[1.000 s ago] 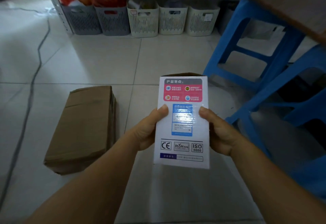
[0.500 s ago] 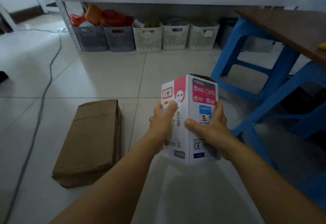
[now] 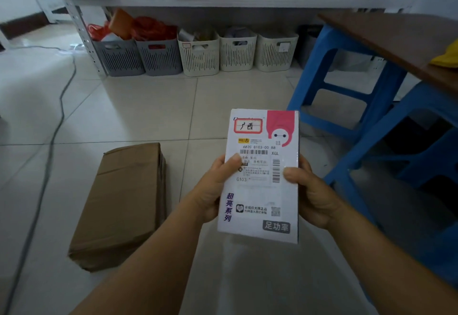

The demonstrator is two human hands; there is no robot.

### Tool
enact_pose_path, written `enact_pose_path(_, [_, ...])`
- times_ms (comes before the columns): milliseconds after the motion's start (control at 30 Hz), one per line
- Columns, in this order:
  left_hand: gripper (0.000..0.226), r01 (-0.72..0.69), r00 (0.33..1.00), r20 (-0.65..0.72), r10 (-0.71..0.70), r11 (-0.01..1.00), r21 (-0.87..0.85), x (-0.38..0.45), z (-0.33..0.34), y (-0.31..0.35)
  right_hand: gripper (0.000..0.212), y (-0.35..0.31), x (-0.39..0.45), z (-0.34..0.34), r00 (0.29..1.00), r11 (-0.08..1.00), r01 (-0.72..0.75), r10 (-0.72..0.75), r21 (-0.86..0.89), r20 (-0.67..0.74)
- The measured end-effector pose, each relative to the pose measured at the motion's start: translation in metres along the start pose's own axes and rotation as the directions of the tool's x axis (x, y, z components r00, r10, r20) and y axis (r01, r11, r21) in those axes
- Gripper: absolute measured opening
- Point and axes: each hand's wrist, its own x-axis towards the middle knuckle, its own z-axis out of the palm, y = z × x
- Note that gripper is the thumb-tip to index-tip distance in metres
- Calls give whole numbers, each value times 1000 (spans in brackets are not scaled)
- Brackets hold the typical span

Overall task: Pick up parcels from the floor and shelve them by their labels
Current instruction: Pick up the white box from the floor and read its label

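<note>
1. We hold a white box (image 3: 260,175) upright in both hands, near the middle of the view and clear of the floor (image 3: 138,111).
2. Our left hand (image 3: 213,190) grips the box's left edge, thumb laid across the front by the printed label (image 3: 257,166).
3. Our right hand (image 3: 309,195) grips the right edge, thumb pressed on the front just right of the barcode, fingers wrapped behind.
4. Both hands are closed firmly on the box, one at each side, at about the same height.
5. The front faces us: a red-framed tag (image 3: 247,125) with handwritten characters sits at the top left, a pink cartoon figure at the top right, and the code G103 is printed lower down.
6. A brown carton (image 3: 124,203) lies flat on the floor to the left of the box, well apart from our hands.
7. Far ahead, a shelf (image 3: 223,1) carries a row of slotted bins (image 3: 198,54) at floor level, grey ones on the left and cream ones to their right, with a second row above.
8. Red and orange bags (image 3: 138,27) stick out of the grey bins.
9. Blue stools (image 3: 347,79) stand to the right, under a brown tabletop (image 3: 396,39).
10. A grey cable (image 3: 57,121) runs along the floor on the left.
</note>
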Motion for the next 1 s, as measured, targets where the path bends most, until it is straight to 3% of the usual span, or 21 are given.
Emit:
enact_pose_path(133, [92, 18, 986, 165, -8, 998, -59, -6, 2, -4, 109, 1, 1, -5, 996, 993, 37, -46, 111, 82])
enact_pose_path(300, [112, -45, 995, 87, 40, 997, 55, 0, 3, -7, 102, 0, 1, -8, 989, 992, 36, -53, 125, 140])
enact_pose_path(367, [114, -54, 998, 28, 52, 994, 94, 5, 0, -12, 88, -1, 1, -7, 993, 995, 46, -55, 89, 101])
enact_pose_path(467, [111, -65, 996, -55, 70, 994, 89, 11, -3, -16, 50, -5, 1, 1, 997, 998, 69, -69, 10, -27])
enact_pose_path(567, [98, -102, 987, -115, 113, 990, 96, 14, -3, -16, 38, -10, 3, 13, 970, 964, 129, -171, -233, -172])
enact_pose_path(667, [93, -137, 976, -154, 151, 986, 99, 15, -6, -15, 65, -15, 3, 23, 912, 813, 200, -358, -547, -199])
enact_pose_path(733, [95, -152, 971, -170, 167, 983, 102, 16, -8, -15, 78, -15, 4, 26, 861, 623, 251, -493, -741, -123])
enact_pose_path(800, [94, -160, 968, -176, 177, 981, 110, 17, -9, -14, 77, -15, 2, 32, 809, 415, 277, -587, -867, -22])
enact_pose_path(867, [94, -169, 967, -172, 186, 980, 108, 18, -11, -14, 71, -11, 2, 36, 779, 276, 294, -624, -915, 62])
enact_pose_path(1000, [92, -182, 970, -152, 191, 980, 77, 21, -15, -15, 68, -4, 3, 36, 773, 219, 282, -629, -934, 86])
